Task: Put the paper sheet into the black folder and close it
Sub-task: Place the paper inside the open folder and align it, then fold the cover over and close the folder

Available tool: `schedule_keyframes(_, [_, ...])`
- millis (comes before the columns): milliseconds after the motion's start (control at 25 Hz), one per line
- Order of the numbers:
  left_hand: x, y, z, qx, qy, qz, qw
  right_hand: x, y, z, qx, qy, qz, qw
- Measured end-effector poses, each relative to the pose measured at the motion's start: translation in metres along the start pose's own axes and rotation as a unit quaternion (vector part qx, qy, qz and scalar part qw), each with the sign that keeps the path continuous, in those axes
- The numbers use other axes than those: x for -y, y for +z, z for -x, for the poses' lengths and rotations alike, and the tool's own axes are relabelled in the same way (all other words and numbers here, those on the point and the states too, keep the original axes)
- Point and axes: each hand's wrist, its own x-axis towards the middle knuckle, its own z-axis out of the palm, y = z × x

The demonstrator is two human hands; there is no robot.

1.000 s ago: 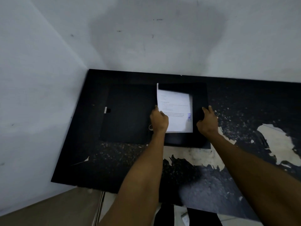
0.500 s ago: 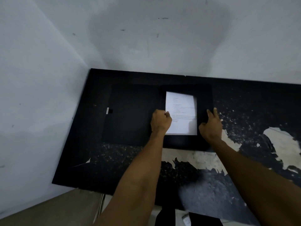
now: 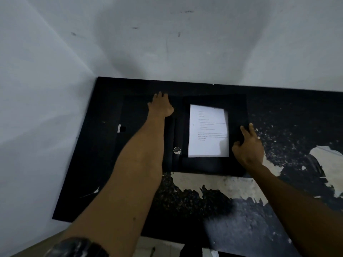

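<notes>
The black folder (image 3: 238, 112) lies open flat on the table. A white printed paper sheet (image 3: 208, 134) rests flat on its right half. My left hand (image 3: 161, 105) reaches to the far edge of the folder's left cover (image 3: 133, 115), its fingers curled over that top edge. My right hand (image 3: 248, 147) presses with spread fingers on the right edge of the folder, just right of the sheet. A round metal ring hole (image 3: 177, 150) shows on the spine near the front.
The table (image 3: 204, 188) is black with a worn, peeling top showing pale patches at the front and right. It stands in a corner, with white walls (image 3: 46, 89) at the left and back. A small white tag (image 3: 119, 128) sticks out at the folder's left edge.
My left hand let go of the sheet and moved up and left to the far edge of the left cover. The sheet now lies flat. My right hand stayed at the right edge.
</notes>
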Motion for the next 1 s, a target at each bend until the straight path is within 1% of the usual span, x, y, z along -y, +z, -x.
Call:
schedule_keyframes(80, [0.007, -0.006, -0.007, 0.0, 0.007, -0.046, 0.999, -0.002, -0.002, -0.002, 0.0, -0.003, 0.006, 1.0])
schedule_keyframes(200, [0.011, -0.017, -0.005, -0.048, 0.029, -0.088, 0.995, -0.003, -0.004, -0.003, 0.005, -0.004, 0.005, 1.0])
schedule_keyframes(280, [0.008, -0.034, -0.001, -0.05, 0.041, -0.128, 0.99, -0.003, -0.004, -0.004, 0.009, -0.005, 0.008, 1.0])
schedule_keyframes(400, [0.0, -0.074, 0.008, -0.054, 0.008, -0.198, 0.979, -0.002, -0.004, -0.005, 0.027, 0.001, 0.011, 1.0])
schedule_keyframes(560, [-0.007, -0.134, 0.032, -0.047, -0.04, -0.196, 0.979, 0.0, -0.005, -0.006, 0.062, 0.009, 0.018, 0.998])
schedule_keyframes(600, [-0.011, -0.149, 0.04, -0.04, -0.05, -0.171, 0.983, -0.001, -0.006, -0.005, 0.072, 0.007, 0.02, 0.997])
schedule_keyframes(640, [-0.016, -0.166, 0.048, -0.022, -0.063, -0.119, 0.991, -0.002, -0.008, -0.004, 0.082, 0.002, 0.021, 0.996])
schedule_keyframes(680, [-0.024, -0.185, 0.058, 0.013, -0.078, -0.035, 0.996, -0.003, -0.01, -0.005, 0.092, -0.004, 0.018, 0.996])
schedule_keyframes(720, [-0.032, -0.202, 0.067, 0.05, -0.091, 0.062, 0.993, -0.004, -0.013, -0.007, 0.102, -0.01, 0.008, 0.995])
schedule_keyframes(760, [-0.038, -0.214, 0.075, 0.073, -0.096, 0.146, 0.982, -0.005, -0.017, -0.009, 0.113, -0.013, -0.014, 0.993])
schedule_keyframes(800, [-0.044, -0.22, 0.079, 0.083, -0.089, 0.202, 0.972, -0.006, -0.022, -0.011, 0.125, -0.008, -0.048, 0.991])
schedule_keyframes(880, [-0.053, -0.215, 0.085, 0.097, -0.066, 0.276, 0.954, -0.006, -0.032, -0.016, 0.134, 0.028, -0.135, 0.981])
schedule_keyframes(1000, [-0.069, -0.164, 0.09, 0.13, -0.013, 0.389, 0.912, -0.011, -0.046, -0.015, 0.115, 0.064, -0.224, 0.966])
